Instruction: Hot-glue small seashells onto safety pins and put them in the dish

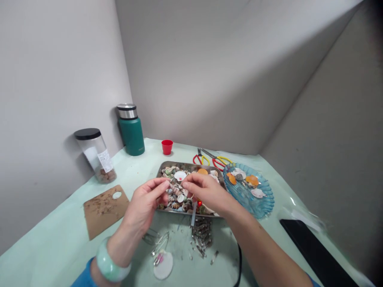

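Observation:
My left hand (151,195) is closed, thumb and forefinger pinched together over the left side of a metal tray (176,213). Opposite it, my right hand (205,191) also pinches, its fingertips a short gap away. What either pinch holds is too small to make out. Mixed seashells (179,198) fill the tray below them. A thin grey strip (194,215) and a small red light (199,203) show under my right hand. Just in front of the tray lies a pile of small safety pins (202,235). Larger safety pins (161,243) lie nearer, by a white round disc (163,269) with a pink spot.
On the right is a blue scalloped plate (266,203) with several shells. Behind the tray lie red-and-yellow-handled scissors (220,161) and a red cup (167,147). To the left stand a green bottle (131,133), a black-lidded jar (98,159) and a brown board (103,211). A black slab (311,251) lies right.

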Demonstrator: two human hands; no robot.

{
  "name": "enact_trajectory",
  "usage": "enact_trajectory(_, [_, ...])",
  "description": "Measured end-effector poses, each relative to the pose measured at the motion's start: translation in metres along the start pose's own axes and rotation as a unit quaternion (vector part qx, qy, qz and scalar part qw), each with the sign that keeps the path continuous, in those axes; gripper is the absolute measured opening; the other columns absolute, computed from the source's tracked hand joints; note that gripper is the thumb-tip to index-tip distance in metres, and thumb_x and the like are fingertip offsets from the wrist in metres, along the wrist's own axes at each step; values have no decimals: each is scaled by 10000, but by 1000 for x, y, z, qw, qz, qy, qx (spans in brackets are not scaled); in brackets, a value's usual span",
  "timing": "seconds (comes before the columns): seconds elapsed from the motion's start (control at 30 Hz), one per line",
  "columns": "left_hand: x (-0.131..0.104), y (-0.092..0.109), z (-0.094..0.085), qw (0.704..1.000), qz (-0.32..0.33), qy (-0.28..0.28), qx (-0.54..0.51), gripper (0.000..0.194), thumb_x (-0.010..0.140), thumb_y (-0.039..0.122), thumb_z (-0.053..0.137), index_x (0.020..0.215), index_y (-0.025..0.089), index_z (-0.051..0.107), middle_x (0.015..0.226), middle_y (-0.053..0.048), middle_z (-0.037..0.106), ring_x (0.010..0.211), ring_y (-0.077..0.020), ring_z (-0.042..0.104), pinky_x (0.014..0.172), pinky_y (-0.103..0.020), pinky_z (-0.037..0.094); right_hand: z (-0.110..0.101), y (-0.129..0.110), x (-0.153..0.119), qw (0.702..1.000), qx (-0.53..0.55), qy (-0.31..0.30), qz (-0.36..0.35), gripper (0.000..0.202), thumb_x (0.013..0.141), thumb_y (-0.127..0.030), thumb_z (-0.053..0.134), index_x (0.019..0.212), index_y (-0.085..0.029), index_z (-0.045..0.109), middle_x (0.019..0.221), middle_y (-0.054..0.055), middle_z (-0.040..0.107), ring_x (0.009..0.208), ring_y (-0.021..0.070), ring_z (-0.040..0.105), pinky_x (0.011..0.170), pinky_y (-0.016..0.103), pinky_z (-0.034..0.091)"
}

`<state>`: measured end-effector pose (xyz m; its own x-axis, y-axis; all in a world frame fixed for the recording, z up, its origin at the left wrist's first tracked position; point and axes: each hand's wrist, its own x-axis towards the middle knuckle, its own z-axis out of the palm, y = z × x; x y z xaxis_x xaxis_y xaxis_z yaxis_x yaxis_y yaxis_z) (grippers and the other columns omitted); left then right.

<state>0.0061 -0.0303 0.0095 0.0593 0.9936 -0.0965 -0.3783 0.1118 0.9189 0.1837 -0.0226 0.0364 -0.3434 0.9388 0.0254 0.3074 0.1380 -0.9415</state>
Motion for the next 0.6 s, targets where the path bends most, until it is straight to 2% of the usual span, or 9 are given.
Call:
enact_trajectory(0.17, [0, -2, 2, 1000, -8, -18, 9, 242, 668, 257, 722, 864, 123, 676, 520, 25, 586, 462, -52, 495, 464, -145, 386, 13, 6, -1, 999, -10, -45, -4, 182, 812, -343, 536, 843, -185, 621, 683, 1, 563, 603, 114, 528, 507, 210, 387])
enact_trajectory(0.33, [-1, -3, 0, 998, -6, -33, 44, 273, 692, 261, 698, 928, 124, 684, 497, 19, 594, 476, -72, 510, 478, -160, 400, 17, 7, -1, 998, -54, 16, 0, 154, 762, -328, 598, 755, -175, 595, 642, -8, 567, 561, 97, 499, 495, 201, 362])
enact_trajectory(0.47, [-1, -3, 1, 998, 8, -19, 67, 304, 702, 281, 684, 962, 124, 671, 502, 10, 610, 491, -88, 528, 500, -176, 413, 15, 5, -1, 998, -58, 20, 1, 153, 758, -332, 605, 743, -182, 582, 626, -14, 560, 543, 91, 496, 490, 200, 367])
enact_trajectory(0.6, [-1, -4, 3, 997, 16, -3, 72, 289, 682, 301, 696, 904, 117, 668, 505, 5, 613, 483, -97, 533, 507, -194, 425, 15, 6, -1, 999, -34, 18, 23, 154, 768, -332, 593, 754, -186, 545, 604, -13, 563, 511, 99, 528, 460, 202, 384])
